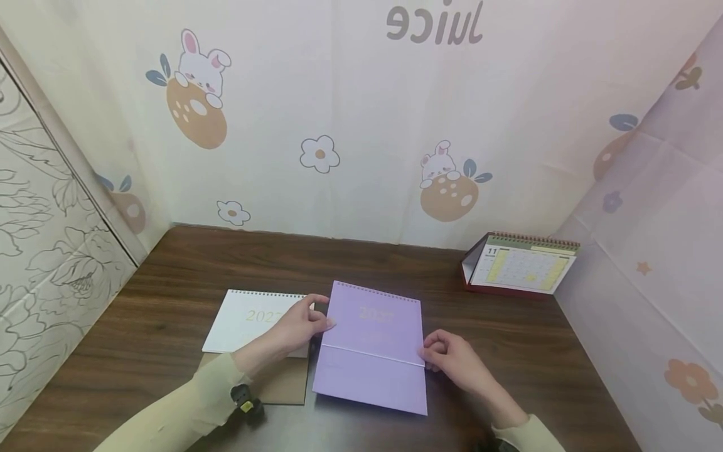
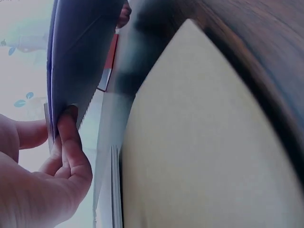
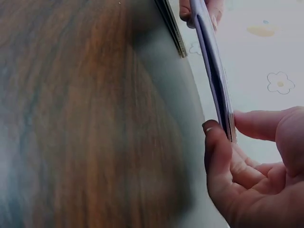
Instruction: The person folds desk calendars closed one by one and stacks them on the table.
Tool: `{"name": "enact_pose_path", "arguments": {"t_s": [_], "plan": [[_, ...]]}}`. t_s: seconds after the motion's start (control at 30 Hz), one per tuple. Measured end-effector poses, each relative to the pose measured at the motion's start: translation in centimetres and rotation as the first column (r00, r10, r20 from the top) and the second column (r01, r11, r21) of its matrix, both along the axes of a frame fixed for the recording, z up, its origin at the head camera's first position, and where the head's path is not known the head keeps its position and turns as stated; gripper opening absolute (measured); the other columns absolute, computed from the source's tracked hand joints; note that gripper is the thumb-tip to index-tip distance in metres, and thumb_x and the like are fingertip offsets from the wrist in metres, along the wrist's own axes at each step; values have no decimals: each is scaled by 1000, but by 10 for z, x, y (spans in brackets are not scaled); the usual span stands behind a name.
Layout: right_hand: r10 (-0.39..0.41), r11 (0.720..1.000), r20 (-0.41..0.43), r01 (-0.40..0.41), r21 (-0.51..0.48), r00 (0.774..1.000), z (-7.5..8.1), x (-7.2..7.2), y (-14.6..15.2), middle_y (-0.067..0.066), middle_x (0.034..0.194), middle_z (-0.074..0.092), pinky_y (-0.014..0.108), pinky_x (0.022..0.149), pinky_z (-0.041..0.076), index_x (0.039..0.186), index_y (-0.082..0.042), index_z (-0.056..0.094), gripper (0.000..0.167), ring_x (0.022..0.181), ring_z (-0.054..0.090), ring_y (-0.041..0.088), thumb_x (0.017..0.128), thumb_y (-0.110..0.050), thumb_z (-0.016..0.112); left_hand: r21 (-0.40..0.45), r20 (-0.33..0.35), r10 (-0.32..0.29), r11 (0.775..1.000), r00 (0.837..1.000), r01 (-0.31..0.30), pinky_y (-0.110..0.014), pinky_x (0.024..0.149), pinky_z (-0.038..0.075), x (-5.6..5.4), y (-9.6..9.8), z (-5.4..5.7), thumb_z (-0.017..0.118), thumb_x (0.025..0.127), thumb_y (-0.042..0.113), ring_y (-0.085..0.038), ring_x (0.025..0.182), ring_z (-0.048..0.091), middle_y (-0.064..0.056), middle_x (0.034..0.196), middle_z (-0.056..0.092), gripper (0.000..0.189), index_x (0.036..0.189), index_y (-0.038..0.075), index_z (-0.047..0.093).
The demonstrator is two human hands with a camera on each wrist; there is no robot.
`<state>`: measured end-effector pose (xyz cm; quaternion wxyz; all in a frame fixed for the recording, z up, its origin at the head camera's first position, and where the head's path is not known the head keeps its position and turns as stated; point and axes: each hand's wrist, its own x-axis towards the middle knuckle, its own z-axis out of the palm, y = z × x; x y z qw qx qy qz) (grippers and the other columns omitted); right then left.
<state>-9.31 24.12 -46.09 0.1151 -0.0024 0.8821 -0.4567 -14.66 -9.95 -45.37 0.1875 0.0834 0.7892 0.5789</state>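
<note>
Both hands hold up a purple spiral-bound desk calendar (image 1: 369,351), unfolded flat, with faint 202-something lettering below its top binding. At its left edge my left hand (image 1: 299,323) pinches it; in the left wrist view the thumb is on one side and curled fingers on the other. My right hand (image 1: 454,358) pinches the right edge near the middle, as the right wrist view also shows. The calendar (image 3: 216,71) appears edge-on there, raised off the table. Under the left forearm lies a white desk calendar (image 1: 231,329) with gold 2027-like print and a brown backing (image 1: 285,380), partly covered by the arm.
A standing desk calendar (image 1: 522,267) with a red base and a page marked 11 is at the back right of the dark wooden table (image 1: 226,257). A curtain (image 1: 361,113) with rabbit and flower prints hangs along the back edge. A patterned panel (image 1: 51,251) is at left.
</note>
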Motion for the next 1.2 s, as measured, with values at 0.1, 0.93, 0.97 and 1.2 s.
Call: {"name": "enact_pose_path", "arguments": {"t_s": [0.1, 0.93, 0.97, 1.2], "plan": [[6, 999, 4, -6, -44, 1000, 0, 1, -2, 5, 78, 69, 32, 66, 53, 109, 2, 60, 36, 70, 64, 20, 90, -24, 75, -42, -42, 3, 999, 999, -5, -54, 97, 47, 1, -3, 0, 67, 96, 16, -22, 99, 68, -1, 93, 72, 52, 141, 4, 44], [88, 995, -91, -82, 59, 992, -2, 1, -50, -5, 79, 67, 29, 62, 49, 133, 5, 57, 52, 70, 59, 15, 92, -22, 73, -336, -273, 36, 933, 961, -130, -43, 86, 51, 16, -37, 11, 67, 95, 25, -18, 93, 66, -5, 103, 72, 49, 136, -1, 59], [100, 994, -95, -94, 62, 990, -2, 0, -54, -5, 79, 67, 29, 63, 49, 133, 6, 57, 52, 70, 59, 15, 92, -22, 73, -345, -268, 38, 929, 963, -132, -43, 85, 52, 17, -40, 12, 67, 95, 25, -18, 93, 65, -7, 104, 72, 49, 135, -2, 59], [186, 981, -133, -177, 80, 973, -7, -2, -76, -7, 77, 65, 26, 62, 48, 131, 9, 58, 50, 66, 58, 10, 93, -21, 71, -374, -245, 68, 914, 967, -159, -48, 92, 50, 24, -58, 10, 66, 95, 27, -28, 103, 65, -19, 122, 66, 54, 136, -7, 55]]}}
